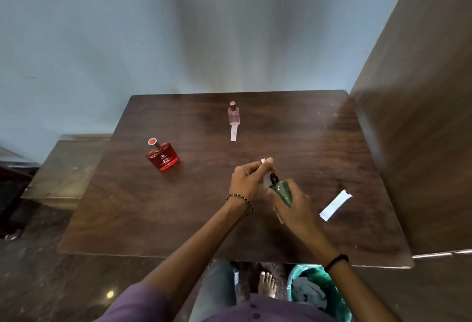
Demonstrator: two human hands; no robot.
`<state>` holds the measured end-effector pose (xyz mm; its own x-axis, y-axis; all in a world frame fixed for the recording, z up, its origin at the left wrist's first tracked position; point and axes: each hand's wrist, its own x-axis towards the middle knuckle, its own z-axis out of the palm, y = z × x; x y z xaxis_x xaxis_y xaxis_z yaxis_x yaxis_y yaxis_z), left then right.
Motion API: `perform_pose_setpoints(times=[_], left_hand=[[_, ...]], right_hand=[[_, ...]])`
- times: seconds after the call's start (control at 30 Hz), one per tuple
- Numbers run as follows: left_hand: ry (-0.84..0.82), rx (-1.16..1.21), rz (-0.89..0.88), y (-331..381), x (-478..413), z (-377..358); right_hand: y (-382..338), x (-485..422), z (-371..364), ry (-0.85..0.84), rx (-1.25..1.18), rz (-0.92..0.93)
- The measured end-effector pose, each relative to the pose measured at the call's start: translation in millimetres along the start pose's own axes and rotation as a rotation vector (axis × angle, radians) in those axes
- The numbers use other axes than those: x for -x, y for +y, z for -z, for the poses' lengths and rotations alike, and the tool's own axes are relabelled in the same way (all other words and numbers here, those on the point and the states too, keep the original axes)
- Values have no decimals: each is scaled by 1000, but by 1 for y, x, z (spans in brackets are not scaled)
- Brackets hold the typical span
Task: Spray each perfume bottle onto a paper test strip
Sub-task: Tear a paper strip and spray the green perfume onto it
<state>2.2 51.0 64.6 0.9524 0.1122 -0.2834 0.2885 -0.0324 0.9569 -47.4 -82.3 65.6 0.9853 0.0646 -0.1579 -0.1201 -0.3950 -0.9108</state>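
Note:
My right hand (293, 206) grips a dark green perfume bottle (282, 191) with a black spray nozzle pointing up and left. My left hand (249, 177) pinches a white paper test strip (266, 178) upright just in front of the nozzle. A red perfume bottle (163, 156) stands on the left of the dark wooden table (178, 206). At the back middle stands a pink perfume bottle (233, 114), with a paper strip (233, 133) lying right in front of it. Another white strip (335, 205) lies on the table to the right of my hands.
A brown wall or cabinet side (421, 117) rises along the table's right edge. A low stone ledge (66, 168) lies to the left. Under the table's near edge sit a bin with a green liner (319, 291) and my bare foot (267, 283).

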Motion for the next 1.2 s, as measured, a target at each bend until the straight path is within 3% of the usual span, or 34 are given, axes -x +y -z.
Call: perform_pose_setpoints(times=[0.33, 0.47, 0.57, 0.73, 1.2], left_hand=[[-85, 174, 89, 6, -2, 10], [-82, 219, 117, 6, -3, 6], [-65, 238, 131, 8, -4, 1], [-85, 264, 169, 8, -4, -5], [-108, 344, 276, 14, -5, -17]], right_hand=[[4, 7, 12, -194, -749, -144], [6, 6, 17, -217, -837, -143], [5, 1, 19, -169, -615, -113], [12, -10, 17, 6, 84, 155], [12, -17, 9, 99, 502, 250]])
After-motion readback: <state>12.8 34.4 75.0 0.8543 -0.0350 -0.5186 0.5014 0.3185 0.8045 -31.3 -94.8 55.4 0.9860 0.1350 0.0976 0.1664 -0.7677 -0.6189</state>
